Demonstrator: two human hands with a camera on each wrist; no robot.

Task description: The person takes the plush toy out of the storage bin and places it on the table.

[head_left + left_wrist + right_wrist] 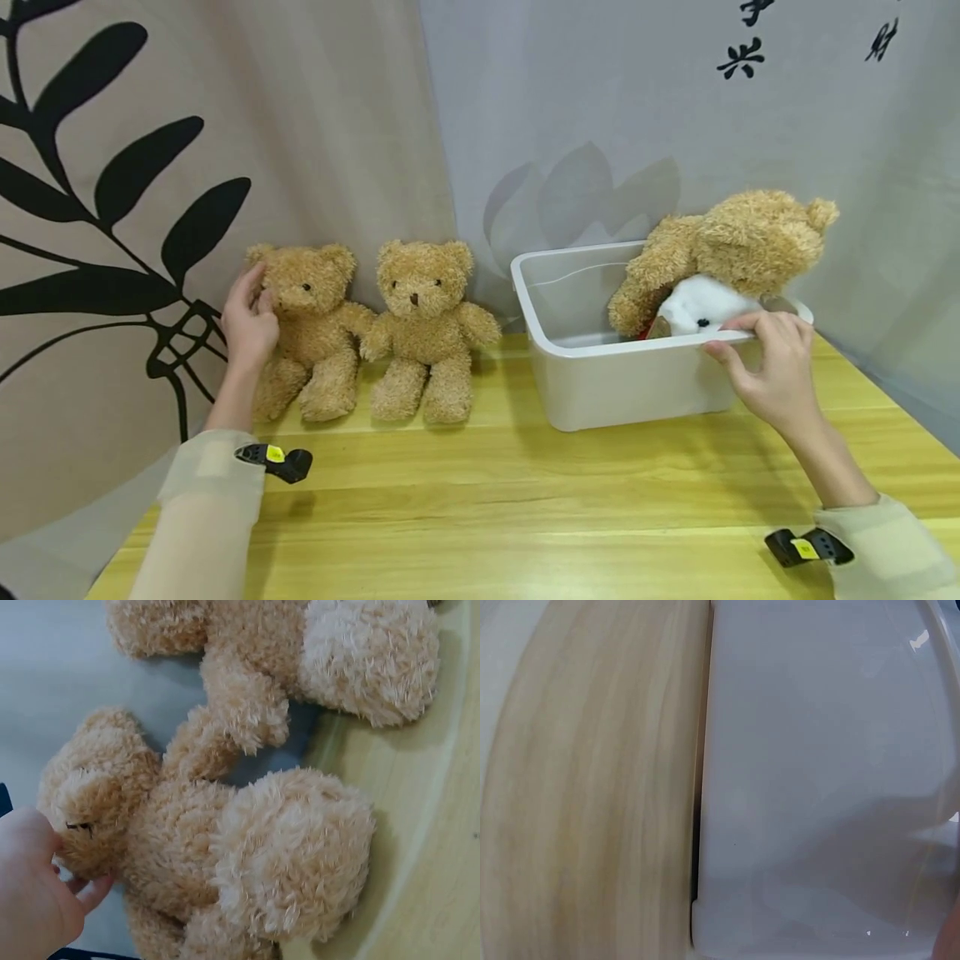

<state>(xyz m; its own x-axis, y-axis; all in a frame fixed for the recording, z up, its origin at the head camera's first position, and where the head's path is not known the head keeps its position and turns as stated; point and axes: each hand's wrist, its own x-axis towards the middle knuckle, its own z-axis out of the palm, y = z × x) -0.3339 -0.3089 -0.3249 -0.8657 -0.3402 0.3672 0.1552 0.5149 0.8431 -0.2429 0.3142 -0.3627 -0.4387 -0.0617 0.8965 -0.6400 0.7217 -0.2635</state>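
Pale printed cloth hangs behind a wood-grained table. Noted from where I stand: leftmost bear sits on the table, second bear beside it, arms touching. Left grip loosely spread, fingers against the side of the leftmost bear's head. Right grip pinches the near rim of the plastic bin. Inside: third bear, rising above the rim, and fluffy white toy.
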